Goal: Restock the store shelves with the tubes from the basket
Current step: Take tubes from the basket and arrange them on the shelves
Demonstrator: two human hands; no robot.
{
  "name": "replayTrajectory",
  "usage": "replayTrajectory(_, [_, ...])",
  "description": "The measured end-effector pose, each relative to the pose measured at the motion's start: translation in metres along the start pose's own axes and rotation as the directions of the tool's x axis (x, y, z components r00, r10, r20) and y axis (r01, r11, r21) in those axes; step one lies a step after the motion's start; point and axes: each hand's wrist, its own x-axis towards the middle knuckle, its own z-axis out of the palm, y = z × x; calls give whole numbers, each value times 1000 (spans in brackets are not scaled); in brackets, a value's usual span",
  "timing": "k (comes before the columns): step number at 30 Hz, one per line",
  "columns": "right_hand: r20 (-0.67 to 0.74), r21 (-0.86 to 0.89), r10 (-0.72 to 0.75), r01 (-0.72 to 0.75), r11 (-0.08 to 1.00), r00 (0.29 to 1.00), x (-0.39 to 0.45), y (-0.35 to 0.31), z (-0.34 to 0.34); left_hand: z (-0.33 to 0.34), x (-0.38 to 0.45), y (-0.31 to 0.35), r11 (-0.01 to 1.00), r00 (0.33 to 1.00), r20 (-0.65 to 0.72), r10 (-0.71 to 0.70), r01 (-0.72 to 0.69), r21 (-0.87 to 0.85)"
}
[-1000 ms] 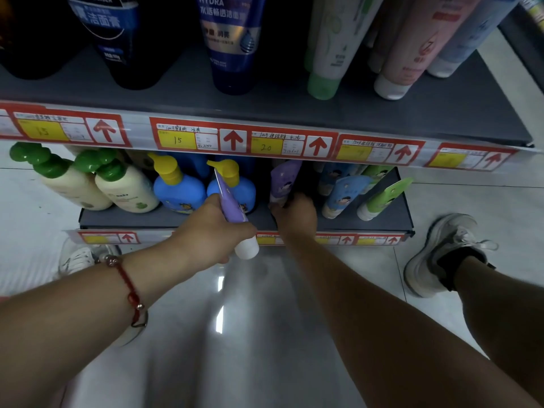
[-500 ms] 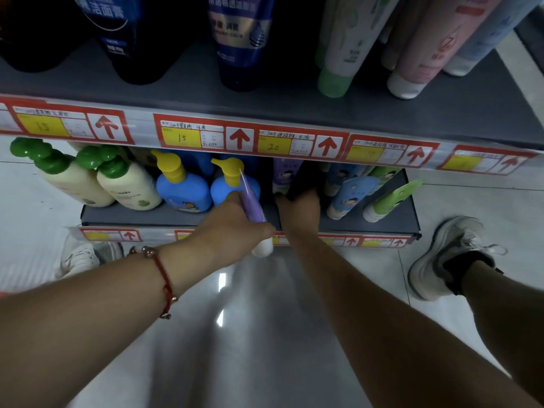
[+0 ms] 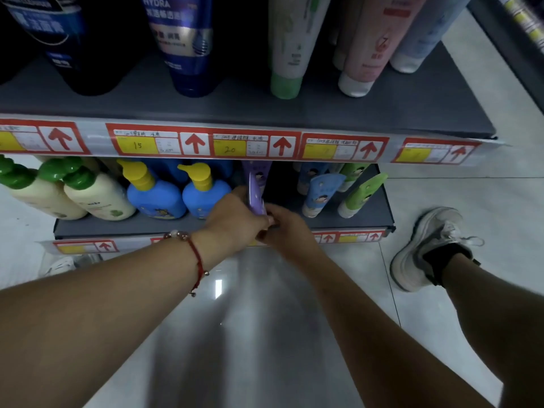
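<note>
Bottom shelf [image 3: 117,228], dim: left hand [image 3: 235,222] grips purple tube [image 3: 255,198], right hand [image 3: 290,223] steadying its base, grip unclear; tube may topple against neighbouring bottles [image 3: 203,192]

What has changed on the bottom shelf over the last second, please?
The left hand has carried the purple tube forward from in front of the shelf edge into the gap on the bottom shelf, in front of another purple tube. The right hand has drawn back from that gap to meet the tube's base. The blue pump bottles and the green tube have not moved.
</note>
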Motion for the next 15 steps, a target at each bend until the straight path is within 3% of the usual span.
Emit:
replayTrajectory(7, [-78,-178,11,-24,984,997,25,8,9,17,12,-2,995,994,-107,-37,46,84])
replayTrajectory(15, [-175,-346,8,-69,936,985,39,12,15,17,23,-13,1000,986,-164,6,-2,26])
